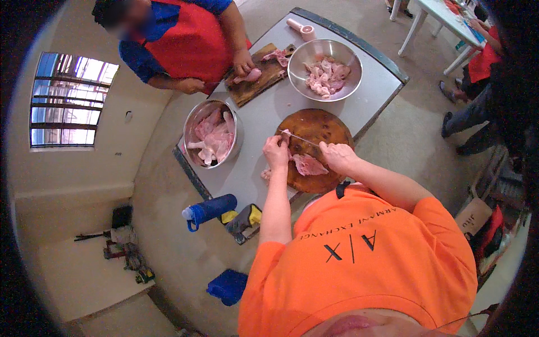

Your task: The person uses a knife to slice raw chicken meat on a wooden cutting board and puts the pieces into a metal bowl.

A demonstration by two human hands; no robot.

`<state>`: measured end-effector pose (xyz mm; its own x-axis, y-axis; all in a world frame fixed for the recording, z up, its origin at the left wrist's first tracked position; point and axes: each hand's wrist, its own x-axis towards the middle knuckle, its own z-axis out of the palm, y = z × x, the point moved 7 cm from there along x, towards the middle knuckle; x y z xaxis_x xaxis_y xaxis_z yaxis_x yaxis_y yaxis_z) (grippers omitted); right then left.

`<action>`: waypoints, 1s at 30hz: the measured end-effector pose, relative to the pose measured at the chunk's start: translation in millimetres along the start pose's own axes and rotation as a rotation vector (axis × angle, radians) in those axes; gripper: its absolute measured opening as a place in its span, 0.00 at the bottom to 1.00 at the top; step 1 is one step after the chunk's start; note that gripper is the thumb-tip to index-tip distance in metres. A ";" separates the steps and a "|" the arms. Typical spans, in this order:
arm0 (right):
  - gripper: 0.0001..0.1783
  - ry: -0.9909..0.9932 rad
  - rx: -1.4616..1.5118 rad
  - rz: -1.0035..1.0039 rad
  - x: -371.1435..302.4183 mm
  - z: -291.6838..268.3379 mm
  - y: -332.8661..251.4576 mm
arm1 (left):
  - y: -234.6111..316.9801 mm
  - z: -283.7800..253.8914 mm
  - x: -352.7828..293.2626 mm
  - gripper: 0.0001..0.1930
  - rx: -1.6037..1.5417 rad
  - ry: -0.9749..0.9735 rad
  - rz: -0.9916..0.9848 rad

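Observation:
A knife (301, 137) is in my right hand (338, 157), its thin blade reaching left across a round wooden board (325, 121). My left hand (276, 153) is closed on a small piece of raw meat (286, 135) at the board's left edge, close to the blade's tip. Between my hands a larger piece of raw meat (310, 165), pink with pale skin, lies flat on the wood. Some pale scraps (266, 174) sit beside my left wrist, partly hidden by it.
Beyond the board stands a steel bowl (359, 70) of meat pieces; another steel bowl (234, 135) at left holds larger poultry parts. Across the table (264, 121), a person in a red apron (191, 42) handles meat on a rectangular board (247, 98). A blue bottle (212, 210) stands front left.

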<state>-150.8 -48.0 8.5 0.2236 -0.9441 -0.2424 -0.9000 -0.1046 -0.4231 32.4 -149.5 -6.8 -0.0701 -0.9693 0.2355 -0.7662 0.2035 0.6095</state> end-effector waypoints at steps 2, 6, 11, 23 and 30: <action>0.08 -0.005 0.011 -0.017 3.0 -0.2 -0.5 | -2.2 0.9 0.4 0.08 0.021 0.004 0.003; 0.10 -0.033 0.053 0.003 4.8 -5.3 1.6 | -10.6 2.5 1.2 0.08 -0.010 -0.014 -0.070; 0.12 0.095 0.124 0.132 -10.1 -12.2 33.6 | -10.0 -0.7 2.0 0.10 -0.200 -0.051 -0.221; 0.09 0.163 0.255 0.254 -66.6 -5.2 77.4 | -35.3 -11.6 24.4 0.14 -0.151 -0.103 -0.253; 0.09 0.195 0.266 0.258 -77.7 4.8 83.6 | -28.2 -1.8 -7.3 0.19 0.081 -0.327 -0.278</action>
<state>-241.6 18.1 -12.2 -0.0949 -0.9730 -0.2105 -0.7838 0.2034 -0.5868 55.7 -147.9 -24.3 -0.0423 -0.9811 -0.1889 -0.8314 -0.0703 0.5512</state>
